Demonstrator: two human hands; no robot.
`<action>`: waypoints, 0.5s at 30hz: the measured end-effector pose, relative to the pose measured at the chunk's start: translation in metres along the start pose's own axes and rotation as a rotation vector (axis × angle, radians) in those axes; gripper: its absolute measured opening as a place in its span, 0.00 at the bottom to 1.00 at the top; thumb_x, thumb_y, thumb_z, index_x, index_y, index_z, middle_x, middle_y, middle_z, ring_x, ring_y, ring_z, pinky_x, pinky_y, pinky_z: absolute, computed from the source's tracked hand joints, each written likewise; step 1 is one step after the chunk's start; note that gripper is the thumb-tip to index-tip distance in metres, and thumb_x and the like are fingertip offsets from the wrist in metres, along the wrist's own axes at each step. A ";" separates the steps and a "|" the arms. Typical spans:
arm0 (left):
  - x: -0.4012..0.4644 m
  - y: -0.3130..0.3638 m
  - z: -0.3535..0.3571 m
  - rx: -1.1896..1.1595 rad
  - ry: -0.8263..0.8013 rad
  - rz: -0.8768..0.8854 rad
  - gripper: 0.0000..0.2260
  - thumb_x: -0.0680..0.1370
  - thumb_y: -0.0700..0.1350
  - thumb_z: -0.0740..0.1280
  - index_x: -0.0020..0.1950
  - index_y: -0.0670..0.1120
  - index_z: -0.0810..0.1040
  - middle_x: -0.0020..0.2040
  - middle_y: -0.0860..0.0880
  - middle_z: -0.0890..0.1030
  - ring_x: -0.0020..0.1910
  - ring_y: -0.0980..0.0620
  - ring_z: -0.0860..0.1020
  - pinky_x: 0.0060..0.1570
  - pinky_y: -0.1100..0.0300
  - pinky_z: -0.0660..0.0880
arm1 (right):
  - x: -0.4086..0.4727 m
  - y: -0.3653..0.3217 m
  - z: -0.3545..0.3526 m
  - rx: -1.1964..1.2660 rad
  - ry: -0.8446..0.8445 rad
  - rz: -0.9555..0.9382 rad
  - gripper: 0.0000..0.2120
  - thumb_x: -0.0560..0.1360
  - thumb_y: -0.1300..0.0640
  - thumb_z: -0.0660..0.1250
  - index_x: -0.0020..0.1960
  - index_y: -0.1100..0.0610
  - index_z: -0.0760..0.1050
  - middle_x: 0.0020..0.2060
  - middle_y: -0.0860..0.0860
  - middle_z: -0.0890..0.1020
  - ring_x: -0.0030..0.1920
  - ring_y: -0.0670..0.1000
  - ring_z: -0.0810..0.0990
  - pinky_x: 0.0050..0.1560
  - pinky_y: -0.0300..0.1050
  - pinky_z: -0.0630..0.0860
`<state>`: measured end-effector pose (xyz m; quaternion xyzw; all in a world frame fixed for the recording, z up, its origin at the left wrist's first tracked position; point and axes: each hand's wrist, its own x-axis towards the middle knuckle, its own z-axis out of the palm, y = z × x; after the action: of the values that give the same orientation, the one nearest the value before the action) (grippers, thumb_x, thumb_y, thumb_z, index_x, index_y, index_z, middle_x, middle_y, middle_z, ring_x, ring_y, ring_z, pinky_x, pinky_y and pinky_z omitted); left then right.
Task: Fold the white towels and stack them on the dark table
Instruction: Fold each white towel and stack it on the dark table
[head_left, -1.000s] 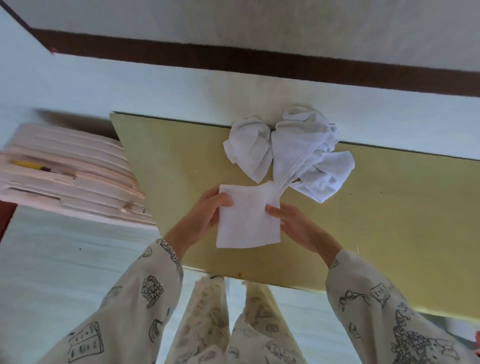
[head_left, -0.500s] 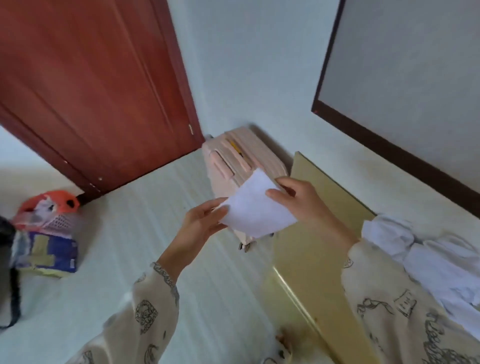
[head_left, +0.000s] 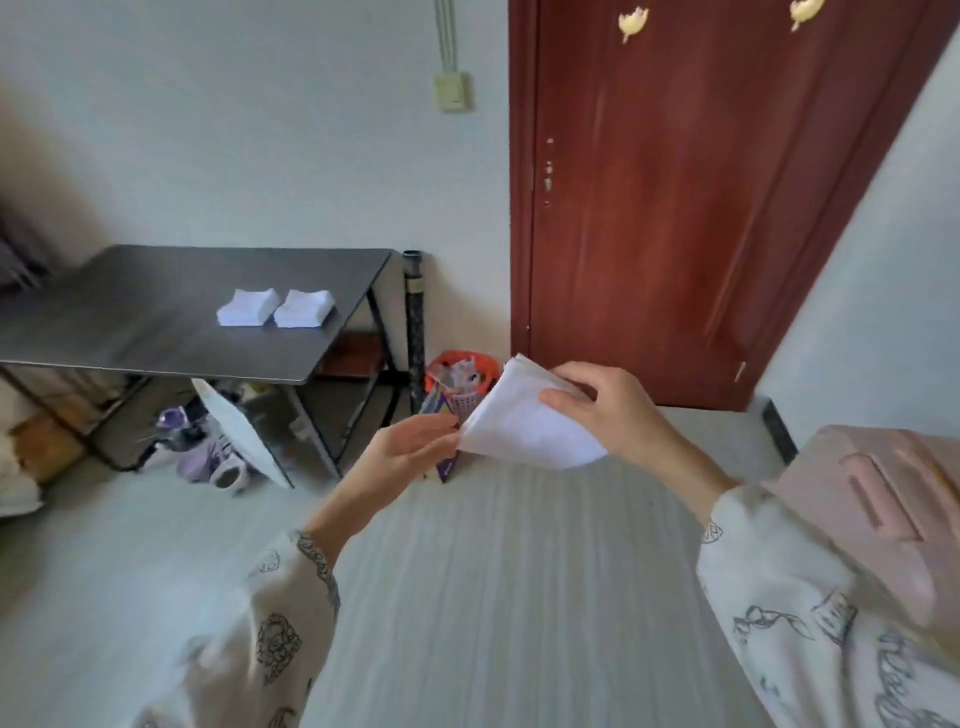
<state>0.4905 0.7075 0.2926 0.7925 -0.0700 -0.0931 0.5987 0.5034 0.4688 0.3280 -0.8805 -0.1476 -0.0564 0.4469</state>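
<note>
Change: folded towel (head_left: 524, 426) lifted off the yellow table, view swung to dark table (head_left: 156, 322) (two stacks (head_left: 275, 307) waiting).
Hands: left hand (head_left: 410, 452) and right hand (head_left: 597, 410) both pinching it.
Meaning: stacking probably comes next.

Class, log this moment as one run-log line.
phase: carrying | left hand and right hand: holding folded towel | dark table: two stacks | next: likely add towel

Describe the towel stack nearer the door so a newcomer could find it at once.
Left of the red door stands the dark table. Two white stacks sit side by side near its right end. The right stack is the one meant: it lies closer to the table's right edge and the door than the left stack.
</note>
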 end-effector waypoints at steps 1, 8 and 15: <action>0.000 -0.005 -0.026 0.020 0.046 0.000 0.14 0.75 0.45 0.67 0.60 0.46 0.76 0.55 0.49 0.82 0.55 0.52 0.79 0.54 0.63 0.75 | 0.018 -0.011 0.020 -0.005 -0.040 -0.023 0.02 0.74 0.57 0.68 0.45 0.51 0.77 0.35 0.42 0.77 0.36 0.40 0.73 0.38 0.30 0.66; 0.029 -0.040 -0.147 0.128 0.170 -0.034 0.19 0.74 0.49 0.67 0.65 0.48 0.72 0.59 0.54 0.77 0.55 0.60 0.77 0.47 0.71 0.73 | 0.136 -0.056 0.119 0.009 -0.264 -0.090 0.07 0.74 0.53 0.68 0.50 0.54 0.80 0.43 0.46 0.82 0.42 0.44 0.76 0.43 0.38 0.69; 0.119 -0.045 -0.245 0.060 0.203 -0.005 0.19 0.72 0.50 0.70 0.62 0.48 0.74 0.56 0.50 0.80 0.55 0.56 0.79 0.58 0.58 0.74 | 0.276 -0.081 0.192 -0.044 -0.480 -0.189 0.06 0.74 0.50 0.68 0.48 0.50 0.80 0.42 0.47 0.81 0.44 0.46 0.77 0.44 0.38 0.69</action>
<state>0.6629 0.9225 0.3071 0.8155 -0.0095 -0.0117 0.5786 0.7344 0.7260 0.3404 -0.8605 -0.3299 0.1096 0.3724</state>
